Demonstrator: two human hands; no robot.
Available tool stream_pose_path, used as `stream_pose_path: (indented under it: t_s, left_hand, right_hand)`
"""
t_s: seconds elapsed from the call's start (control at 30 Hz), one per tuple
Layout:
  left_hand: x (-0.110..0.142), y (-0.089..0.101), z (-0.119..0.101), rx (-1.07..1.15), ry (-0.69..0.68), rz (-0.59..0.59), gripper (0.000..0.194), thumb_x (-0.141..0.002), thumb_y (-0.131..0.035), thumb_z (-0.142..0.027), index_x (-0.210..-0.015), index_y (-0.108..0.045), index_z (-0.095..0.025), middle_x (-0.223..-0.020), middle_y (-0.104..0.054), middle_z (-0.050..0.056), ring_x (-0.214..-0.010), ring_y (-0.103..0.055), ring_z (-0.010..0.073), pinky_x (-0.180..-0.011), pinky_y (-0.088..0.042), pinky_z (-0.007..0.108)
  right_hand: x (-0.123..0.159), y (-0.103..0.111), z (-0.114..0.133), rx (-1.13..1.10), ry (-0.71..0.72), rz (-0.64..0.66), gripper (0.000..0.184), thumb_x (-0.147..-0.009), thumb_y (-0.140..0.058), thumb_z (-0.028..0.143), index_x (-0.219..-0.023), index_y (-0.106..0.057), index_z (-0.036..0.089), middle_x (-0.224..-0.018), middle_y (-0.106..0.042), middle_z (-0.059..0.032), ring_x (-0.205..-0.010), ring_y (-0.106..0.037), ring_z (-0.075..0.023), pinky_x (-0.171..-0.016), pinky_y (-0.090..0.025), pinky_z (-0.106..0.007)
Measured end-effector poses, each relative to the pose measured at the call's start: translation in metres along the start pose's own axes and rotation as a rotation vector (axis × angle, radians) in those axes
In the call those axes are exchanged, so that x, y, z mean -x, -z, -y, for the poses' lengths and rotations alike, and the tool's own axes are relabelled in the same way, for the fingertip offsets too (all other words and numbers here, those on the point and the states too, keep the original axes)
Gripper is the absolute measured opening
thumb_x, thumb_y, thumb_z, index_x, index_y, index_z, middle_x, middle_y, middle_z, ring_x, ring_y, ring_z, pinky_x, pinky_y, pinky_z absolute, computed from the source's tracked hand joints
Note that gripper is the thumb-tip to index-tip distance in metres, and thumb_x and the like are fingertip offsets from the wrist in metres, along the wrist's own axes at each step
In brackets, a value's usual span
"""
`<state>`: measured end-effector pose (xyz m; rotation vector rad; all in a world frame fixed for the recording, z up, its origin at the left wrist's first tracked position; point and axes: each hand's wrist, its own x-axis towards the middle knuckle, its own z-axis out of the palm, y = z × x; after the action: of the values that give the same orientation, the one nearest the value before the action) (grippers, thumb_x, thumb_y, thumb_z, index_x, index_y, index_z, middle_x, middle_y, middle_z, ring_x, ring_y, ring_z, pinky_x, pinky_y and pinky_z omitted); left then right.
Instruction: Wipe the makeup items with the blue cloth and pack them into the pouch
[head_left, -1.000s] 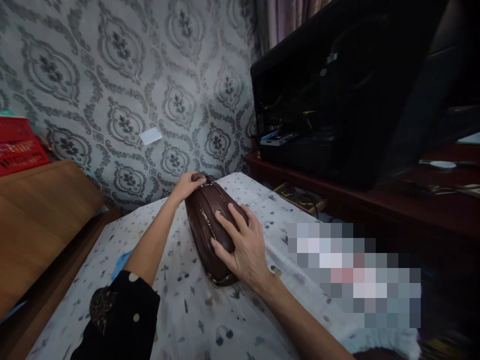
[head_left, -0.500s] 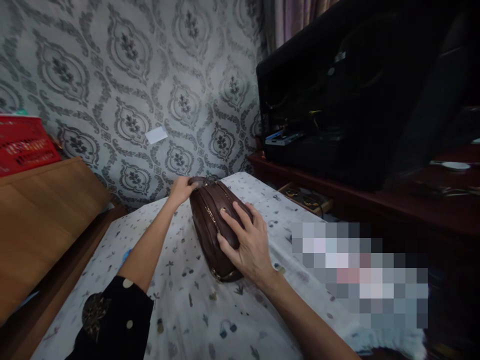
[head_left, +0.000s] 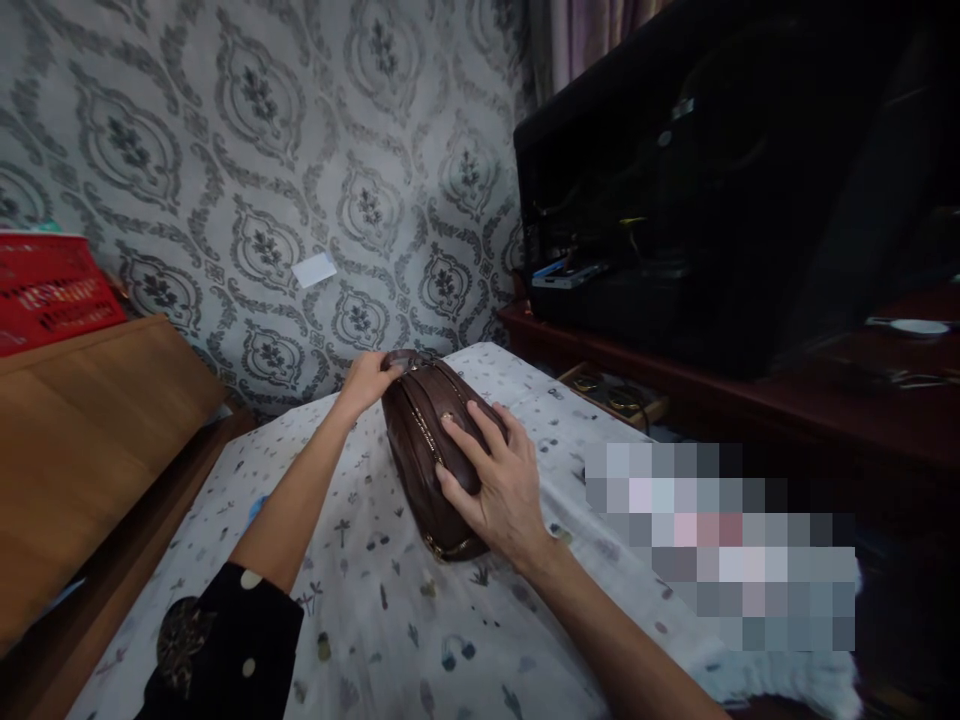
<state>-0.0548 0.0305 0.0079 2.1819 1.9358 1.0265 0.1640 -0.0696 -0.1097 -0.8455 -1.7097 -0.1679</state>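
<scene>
A dark brown handbag (head_left: 416, 470) with gold zippers lies on the patterned white sheet (head_left: 360, 610), its handle (head_left: 401, 356) at the far end. My left hand (head_left: 367, 382) is closed at that far end, by the base of the handle; some of its fingers are hidden behind the bag. Across the near right part of the bag rests my right hand (head_left: 499, 485), fingers spread over its top. The right thumb touches the bag close to the left zipper (head_left: 426, 432).
A wooden board (head_left: 112, 420) with a red basket (head_left: 56, 290) borders the bed on the left. Patterned wallpaper covers the wall behind. To the right stand a large black screen (head_left: 675, 220) and a dark red cabinet with a drawer (head_left: 615, 395) pulled out. A pixelated patch lies at lower right.
</scene>
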Motion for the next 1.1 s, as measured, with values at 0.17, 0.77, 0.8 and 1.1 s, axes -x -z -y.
stream_pose_path:
  t_s: [0.17,0.77,0.8,1.1]
  left_hand:
    - [-0.013,-0.012,-0.012,0.045,-0.027,0.051,0.024,-0.073,-0.064,-0.034,-0.089,-0.07,-0.016,-0.078,-0.067,0.001,-0.077,-0.059,0.0188,-0.073,-0.043,0.028]
    - [-0.024,-0.045,-0.04,0.104,0.063,0.023,0.031,-0.075,-0.064,-0.035,-0.053,-0.048,-0.02,-0.052,-0.043,-0.004,-0.057,-0.043,0.0143,-0.059,-0.032,0.028]
    - [-0.022,-0.044,-0.041,0.12,0.051,0.037,0.032,-0.075,-0.064,-0.035,-0.053,-0.048,-0.02,-0.052,-0.042,-0.004,-0.057,-0.042,0.0137,-0.058,-0.031,0.027]
    - [-0.01,-0.018,-0.037,0.124,-0.065,0.095,0.023,-0.073,-0.065,-0.041,-0.069,-0.062,-0.018,-0.066,-0.057,-0.002,-0.067,-0.05,0.0154,-0.065,-0.037,0.027]
  right_hand:
    - [0.001,0.0,-0.001,-0.002,0.001,0.01,0.042,-0.092,-0.058,0.039,-0.128,-0.066,0.019,-0.139,-0.057,-0.0146,-0.133,-0.042,-0.0401,-0.105,-0.044,-0.061]
    - [0.003,-0.001,-0.002,-0.024,-0.016,0.009,0.042,-0.089,-0.061,0.041,-0.128,-0.065,0.024,-0.136,-0.058,-0.0134,-0.135,-0.043,-0.0383,-0.105,-0.042,-0.059]
    - [0.003,-0.001,-0.002,-0.024,-0.017,0.011,0.042,-0.09,-0.061,0.041,-0.128,-0.065,0.024,-0.136,-0.058,-0.0134,-0.135,-0.042,-0.0383,-0.105,-0.042,-0.059]
    - [0.004,0.0,-0.004,-0.003,-0.002,0.021,0.045,-0.091,-0.06,0.043,-0.131,-0.063,0.023,-0.141,-0.055,-0.0133,-0.137,-0.041,-0.0376,-0.107,-0.042,-0.057]
